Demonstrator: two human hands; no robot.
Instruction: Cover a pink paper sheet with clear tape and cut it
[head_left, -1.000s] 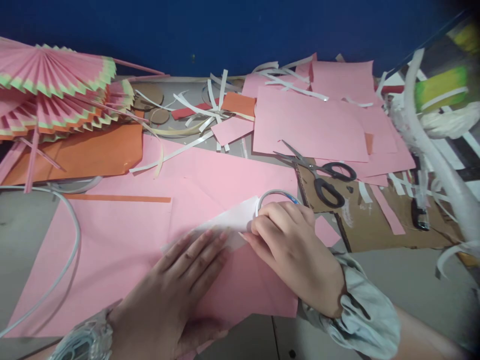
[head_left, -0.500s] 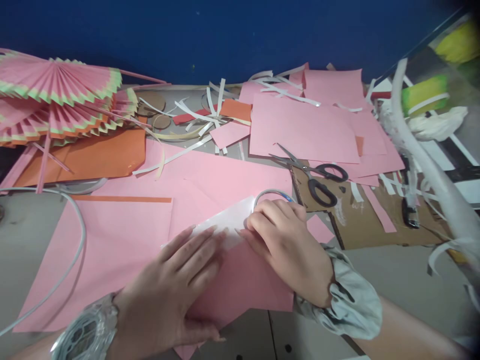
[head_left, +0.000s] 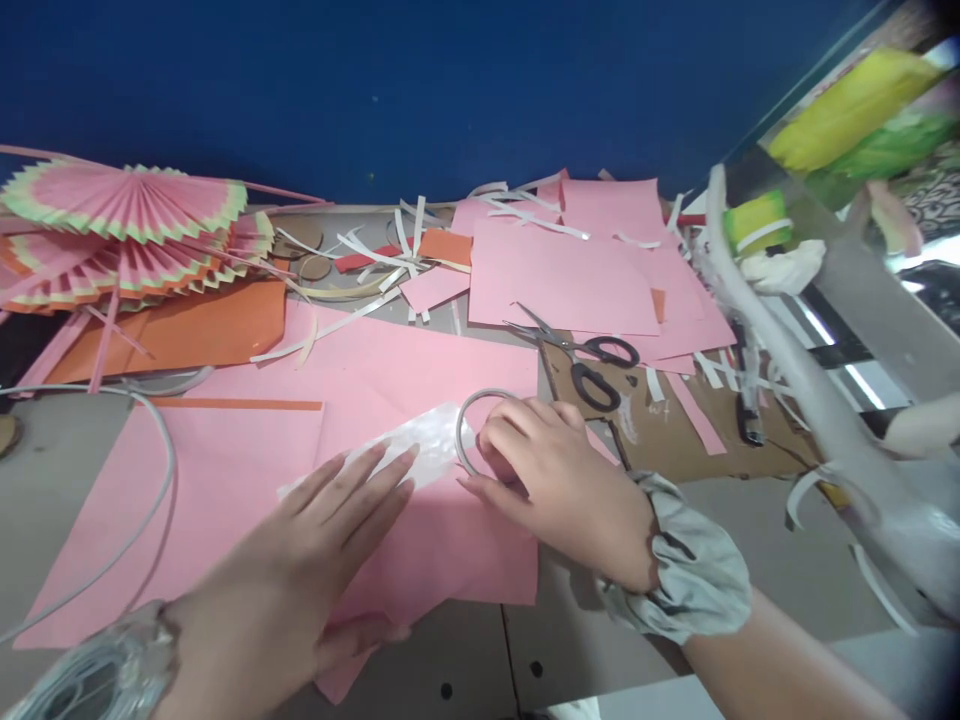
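My left hand (head_left: 300, 550) lies flat with its fingers extended over a whitish, see-through strip of wide tape (head_left: 431, 440) and the pink paper sheet (head_left: 420, 365) beneath it. In my right hand (head_left: 551, 470) is a roll of tape (head_left: 460, 440), tilted up on its edge. My fingers curl around the roll's right side and hide part of it. The strip reaches from near the roll to under my left fingertips. A pink sheet with an orange edge (head_left: 232, 480) lies left of the strip. Black-handled scissors (head_left: 581, 350) rest open beyond my right hand.
Pleated pink paper fans (head_left: 135, 205) stand at the back left near an orange sheet (head_left: 172, 335). Pink sheets (head_left: 559, 275) and white paper strips (head_left: 405, 240) lie at the back. Cardboard (head_left: 667, 440), a cutter (head_left: 750, 400) and a long pale tube (head_left: 780, 340) are at right.
My right hand has tilted the tape roll upward, so more of its ring shows. My left hand has shifted down and left. The view has turned to the right.
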